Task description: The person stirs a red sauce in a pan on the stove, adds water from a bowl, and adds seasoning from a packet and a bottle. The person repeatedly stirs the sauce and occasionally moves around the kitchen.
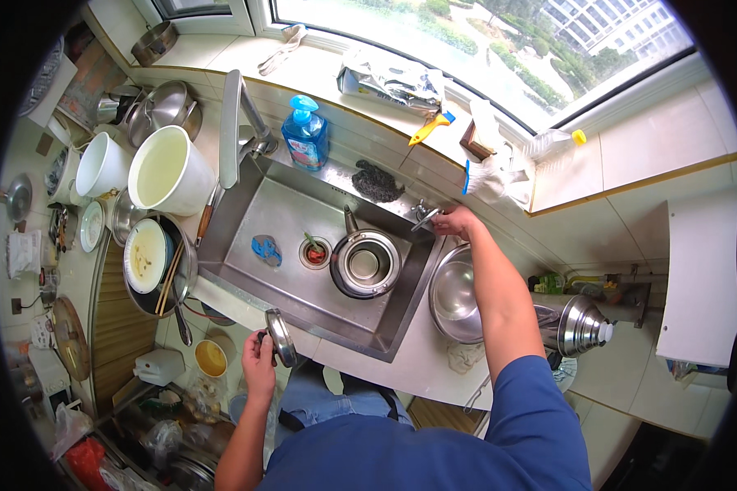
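My left hand (259, 362) holds a round metal kettle lid (281, 337) by its dark knob, in front of the counter's near edge. My right hand (456, 221) is at a small metal tap lever (425, 218) by the sink's back right corner, its fingers touching the end. In the steel sink (282, 202) stands a stainless kettle (366, 264) without its lid, its spout towards the back. Left of it, red and green scraps lie in the drain (314, 253), and a blue cloth or wrapper (266, 250) lies on the sink floor.
A blue soap bottle (306, 135) and dark scouring pad (376, 182) stand behind the sink. The main faucet (230, 129) reaches over its back left corner. A metal bowl (457, 294) is at right; white tubs (172, 172) and a pan with plate and chopsticks (169, 276) crowd the left.
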Demonstrator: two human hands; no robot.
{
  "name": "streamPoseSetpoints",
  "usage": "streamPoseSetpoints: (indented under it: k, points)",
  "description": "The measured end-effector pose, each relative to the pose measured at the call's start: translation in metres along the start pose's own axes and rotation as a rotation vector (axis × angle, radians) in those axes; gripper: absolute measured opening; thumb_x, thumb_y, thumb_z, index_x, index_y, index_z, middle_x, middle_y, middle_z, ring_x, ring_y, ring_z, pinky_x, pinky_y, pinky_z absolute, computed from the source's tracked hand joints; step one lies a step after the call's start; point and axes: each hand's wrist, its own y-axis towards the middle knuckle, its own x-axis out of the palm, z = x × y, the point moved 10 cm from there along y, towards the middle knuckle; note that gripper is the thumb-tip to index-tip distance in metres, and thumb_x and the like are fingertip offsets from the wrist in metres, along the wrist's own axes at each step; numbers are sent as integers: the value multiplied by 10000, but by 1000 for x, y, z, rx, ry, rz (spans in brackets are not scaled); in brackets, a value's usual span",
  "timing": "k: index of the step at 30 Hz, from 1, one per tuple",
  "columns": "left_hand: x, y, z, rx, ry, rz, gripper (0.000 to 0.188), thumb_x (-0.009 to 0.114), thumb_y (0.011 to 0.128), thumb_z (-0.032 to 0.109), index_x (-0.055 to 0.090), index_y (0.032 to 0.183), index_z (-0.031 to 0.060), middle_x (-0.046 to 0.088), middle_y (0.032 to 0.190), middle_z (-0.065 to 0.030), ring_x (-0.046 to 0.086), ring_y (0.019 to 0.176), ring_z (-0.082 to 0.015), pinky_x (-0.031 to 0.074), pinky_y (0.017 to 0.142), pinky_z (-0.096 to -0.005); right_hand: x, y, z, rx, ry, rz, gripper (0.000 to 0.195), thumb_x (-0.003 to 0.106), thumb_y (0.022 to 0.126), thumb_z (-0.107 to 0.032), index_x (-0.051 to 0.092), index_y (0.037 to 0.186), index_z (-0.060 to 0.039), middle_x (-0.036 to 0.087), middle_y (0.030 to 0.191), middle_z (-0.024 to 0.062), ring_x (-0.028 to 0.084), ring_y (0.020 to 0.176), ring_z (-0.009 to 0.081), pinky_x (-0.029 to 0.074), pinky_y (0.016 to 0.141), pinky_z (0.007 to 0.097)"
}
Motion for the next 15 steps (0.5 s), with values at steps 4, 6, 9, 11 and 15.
streamPoseSetpoints:
  k: [4, 6, 9, 11, 15]
  points:
    - [13, 6, 3, -3, -31, -35, 231, 571, 1025, 212, 561, 1176, 37, 575, 830, 46, 445, 637, -15, 351, 533, -189, -6, -7, -18, -177, -358, 77, 265, 749, 828, -96, 664, 1017, 69, 711, 899, 127, 696, 727, 229, 609, 739, 366]
    - [18, 9, 5, -15, -50, -42, 237, 571, 1026, 214, 556, 1186, 39, 585, 840, 42, 452, 645, -15, 354, 537, -190, -6, -14, -37, -289, -624, 130, 270, 752, 803, -107, 670, 1000, 59, 710, 865, 128, 692, 717, 216, 584, 722, 372]
    - [28, 13, 13, -1, -59, -70, 240, 569, 1027, 216, 554, 1193, 43, 590, 847, 41, 455, 652, -17, 357, 542, -188, -4, -22, -50, -408, -814, 210, 288, 767, 760, -168, 692, 976, 8, 711, 865, 166, 693, 782, 286, 538, 746, 424]
    - [32, 15, 19, 12, -38, -81, 242, 564, 1030, 222, 553, 1197, 47, 589, 847, 43, 462, 658, -17, 363, 549, -185, -4, -25, -52, -453, -902, 242, 283, 764, 761, -181, 694, 974, -8, 711, 891, 188, 685, 834, 345, 535, 776, 443]
    - [34, 17, 23, 13, -36, -95, 240, 559, 1031, 220, 555, 1194, 44, 589, 844, 42, 468, 662, -17, 365, 546, -184, -1, -26, -53, -489, -949, 245, 277, 764, 760, -193, 685, 960, -18, 699, 917, 214, 657, 890, 405, 521, 802, 480]
